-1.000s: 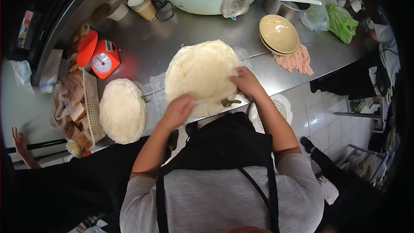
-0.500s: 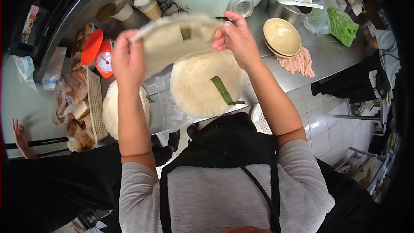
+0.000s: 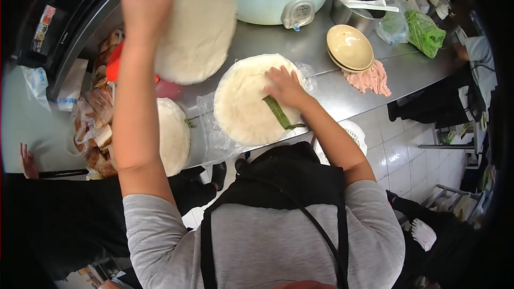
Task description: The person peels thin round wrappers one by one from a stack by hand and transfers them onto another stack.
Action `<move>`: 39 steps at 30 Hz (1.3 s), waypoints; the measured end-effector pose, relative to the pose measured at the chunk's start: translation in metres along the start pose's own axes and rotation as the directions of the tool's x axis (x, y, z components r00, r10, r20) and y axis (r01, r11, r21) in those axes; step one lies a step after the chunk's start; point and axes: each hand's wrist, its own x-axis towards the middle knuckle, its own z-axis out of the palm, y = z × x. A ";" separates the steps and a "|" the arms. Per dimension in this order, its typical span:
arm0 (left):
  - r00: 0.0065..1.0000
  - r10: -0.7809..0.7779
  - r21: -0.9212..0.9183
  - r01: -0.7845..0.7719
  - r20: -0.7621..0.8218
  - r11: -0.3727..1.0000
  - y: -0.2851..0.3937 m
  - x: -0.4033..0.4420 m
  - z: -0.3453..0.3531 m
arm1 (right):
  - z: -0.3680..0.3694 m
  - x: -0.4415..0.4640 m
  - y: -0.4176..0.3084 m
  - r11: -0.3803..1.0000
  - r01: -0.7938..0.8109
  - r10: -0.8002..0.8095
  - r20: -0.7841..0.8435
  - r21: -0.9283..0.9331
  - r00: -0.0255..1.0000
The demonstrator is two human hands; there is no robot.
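Observation:
At the upper left, my left hand [image 3: 147, 5] is closed on the edge of a floppy off-white round sheet [image 3: 198, 32], like rice paper or thin flatbread. The sheet hangs raised over the counter, with a dark green strip at its top. My right hand [image 3: 288, 88] rests with fingers spread on another off-white round [image 3: 241, 101], which lies on clear plastic wrap [image 3: 211, 142]. A folded green leaf strip [image 3: 277, 112] crosses that round just below my right hand. Another pale round [image 3: 172, 138] is partly hidden behind my left forearm.
A rice cooker [image 3: 284, 0] stands at the back. To the right are a metal pot [image 3: 348, 16], stacked beige bowls [image 3: 350, 48], a pink cloth [image 3: 373, 80] and bagged greens [image 3: 424, 32]. Bagged brown food [image 3: 91, 112] and another person's hand [image 3: 28, 160] are at left.
My left hand has carried the raised sheet up and to the left. My right hand has let go of it and come down onto the round lying on the counter.

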 end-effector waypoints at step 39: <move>0.559 -0.208 -0.190 0.570 0.802 0.800 0.092 -0.260 0.098 | 0.000 -0.132 -0.037 0.727 -0.163 0.258 -0.045 0.667 0.965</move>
